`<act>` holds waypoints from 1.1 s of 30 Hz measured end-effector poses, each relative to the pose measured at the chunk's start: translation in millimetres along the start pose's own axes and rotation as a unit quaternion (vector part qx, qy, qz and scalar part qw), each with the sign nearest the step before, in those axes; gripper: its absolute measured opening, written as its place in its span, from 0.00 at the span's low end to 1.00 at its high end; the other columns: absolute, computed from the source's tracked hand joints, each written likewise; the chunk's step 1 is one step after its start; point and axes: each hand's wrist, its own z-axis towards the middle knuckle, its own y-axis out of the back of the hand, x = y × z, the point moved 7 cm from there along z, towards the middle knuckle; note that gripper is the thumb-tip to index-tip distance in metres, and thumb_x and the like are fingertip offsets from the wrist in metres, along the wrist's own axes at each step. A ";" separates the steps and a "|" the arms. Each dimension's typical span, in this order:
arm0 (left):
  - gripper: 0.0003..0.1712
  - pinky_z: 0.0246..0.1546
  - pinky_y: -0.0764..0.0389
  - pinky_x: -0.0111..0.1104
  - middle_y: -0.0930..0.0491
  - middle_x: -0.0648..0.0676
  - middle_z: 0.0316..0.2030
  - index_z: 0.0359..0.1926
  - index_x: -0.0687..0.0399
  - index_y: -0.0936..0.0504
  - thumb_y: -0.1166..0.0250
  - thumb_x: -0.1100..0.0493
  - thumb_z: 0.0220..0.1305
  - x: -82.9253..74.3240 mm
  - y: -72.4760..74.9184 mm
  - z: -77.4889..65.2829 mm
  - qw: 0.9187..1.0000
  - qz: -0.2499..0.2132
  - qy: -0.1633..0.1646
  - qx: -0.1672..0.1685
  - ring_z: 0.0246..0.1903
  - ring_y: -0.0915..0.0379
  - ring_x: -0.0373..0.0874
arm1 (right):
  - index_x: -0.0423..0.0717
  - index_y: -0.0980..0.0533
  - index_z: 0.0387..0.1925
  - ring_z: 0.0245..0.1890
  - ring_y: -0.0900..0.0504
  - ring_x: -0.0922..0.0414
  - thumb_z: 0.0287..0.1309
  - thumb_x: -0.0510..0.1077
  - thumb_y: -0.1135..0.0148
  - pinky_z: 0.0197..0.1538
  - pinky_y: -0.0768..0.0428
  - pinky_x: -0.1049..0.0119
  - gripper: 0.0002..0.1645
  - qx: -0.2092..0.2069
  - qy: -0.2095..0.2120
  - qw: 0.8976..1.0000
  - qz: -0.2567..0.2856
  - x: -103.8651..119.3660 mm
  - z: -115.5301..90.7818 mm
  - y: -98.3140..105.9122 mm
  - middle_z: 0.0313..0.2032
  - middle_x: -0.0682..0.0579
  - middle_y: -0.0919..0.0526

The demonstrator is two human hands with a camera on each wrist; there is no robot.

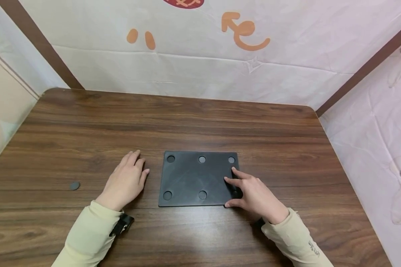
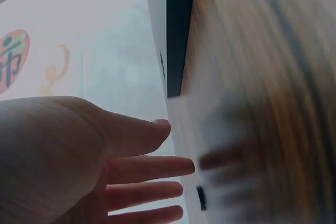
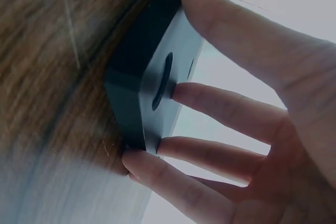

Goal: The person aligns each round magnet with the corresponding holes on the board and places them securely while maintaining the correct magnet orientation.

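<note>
A dark rectangular board (image 1: 194, 178) with round recesses near its edges lies on the table. My right hand (image 1: 255, 194) grips its near right corner. The right thumb (image 3: 231, 30) rests along the near side, while two fingertips touch the top face beside a recess (image 3: 164, 81) and another finger bends at the corner's side. To the left of the board, my left hand (image 1: 125, 181) is over the table, fingers extended and holding nothing. Farther left lies a small dark grey disc (image 1: 75, 185), also visible edge-on past the left fingertips in the left wrist view.
The wood-grain table (image 1: 173, 122) has rounded far corners. Behind it hangs a pale printed sheet (image 1: 200, 66), with brown posts (image 1: 50, 48) at the sides. A dark strap (image 1: 121, 224) circles the left sleeve.
</note>
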 end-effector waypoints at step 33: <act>0.03 0.30 0.21 0.50 0.24 0.64 0.29 0.33 0.72 0.20 0.39 0.73 0.60 6.7 13.7 43.1 0.998 0.011 -0.018 -0.054 0.31 0.23 0.61 | 0.42 0.21 0.55 0.55 0.21 0.42 0.37 0.56 0.22 0.51 0.22 0.49 0.41 -0.016 -0.015 1.000 -0.015 -10.7 -11.1 10.8 0.60 0.33 0.27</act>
